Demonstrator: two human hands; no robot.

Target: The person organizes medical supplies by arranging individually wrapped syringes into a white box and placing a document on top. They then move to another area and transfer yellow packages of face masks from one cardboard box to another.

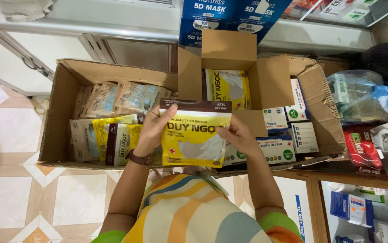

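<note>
Nearest to me is my own striped, rounded front, in bands of yellow, orange, teal and grey. Just beyond it, both my hands hold up a flat, glossy yellow plastic pouch of face masks (194,135) with a dark brown band along its top. My left hand (154,130) grips its left edge, thumb across the front near the top corner, a brown watch on that wrist. My right hand (238,136) pinches its right edge, fingers closed on it. The pouch hangs upright in the air, over the near edge of a wide, open brown cardboard carton (61,108) with rough, creased walls and bent flaps.

Inside the carton, on the left, more glossy yellow and brown pouches (115,139) stand on edge, with crinkly clear packets of pale masks (122,98) behind them. On the right lie small white card boxes with blue and green printing (288,135), stacked flat and tight.

Behind the held pouch, a smaller open brown cardboard box (230,51) sits in the carton, flaps raised, with another yellow pouch (227,87) upright inside.

Farther off, blue card boxes (212,18) lean against a pale ledge. To the right, a wooden shelf (360,179) carries a red packet (362,150) and knotted clear plastic bags (360,96). The floor on the left is smooth, patterned tile (14,189).
</note>
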